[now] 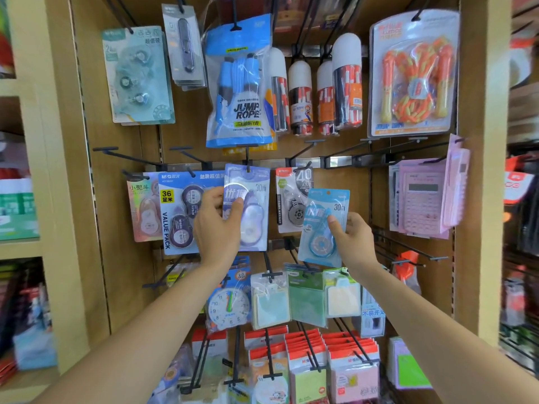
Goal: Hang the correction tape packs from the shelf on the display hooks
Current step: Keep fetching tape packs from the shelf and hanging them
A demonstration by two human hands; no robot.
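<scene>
A lilac correction tape pack (253, 211) hangs by its top hole on a black display hook (248, 163) in the middle row. My left hand (217, 225) grips that pack at its left edge, thumb on its front. My right hand (354, 237) holds a light blue correction tape pack (322, 228) by its right edge, tilted, in front of the board and off any hook. Just left of the blue pack a grey correction tape pack (293, 199) hangs on its own hook.
Bare black hooks (388, 150) jut out to the right of the grey pack, others (408, 252) lower right. A blue value pack (182, 212) and a pink pack (144, 207) hang left. Jump ropes (240, 83) hang above, sticky notes (306, 298) below, calculators (423, 199) at right.
</scene>
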